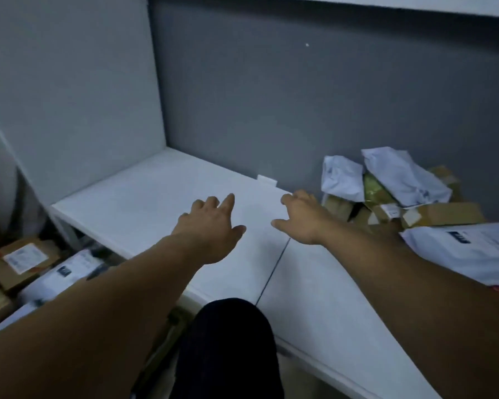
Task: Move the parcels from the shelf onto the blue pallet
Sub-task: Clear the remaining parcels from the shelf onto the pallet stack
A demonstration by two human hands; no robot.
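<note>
A white shelf board (144, 203) runs across the view, bare on its left half. On its right end lies a pile of parcels: white poly bags (401, 174), brown cardboard boxes (444, 214) and a flat white mailer (467, 249) nearer to me. My left hand (211, 226) hovers over the middle of the shelf with fingers spread, holding nothing. My right hand (303, 217) reaches toward the pile, fingers loosely bent, its fingertips close to a small brown box (339, 207); it holds nothing. No blue pallet shows.
A grey back wall (300, 96) and a pale side panel (69, 96) enclose the shelf; another shelf board passes overhead. Below left, more boxes (20, 260) and bags (67, 272) lie on a lower level. My dark-clad knee (231, 347) is at the shelf's front edge.
</note>
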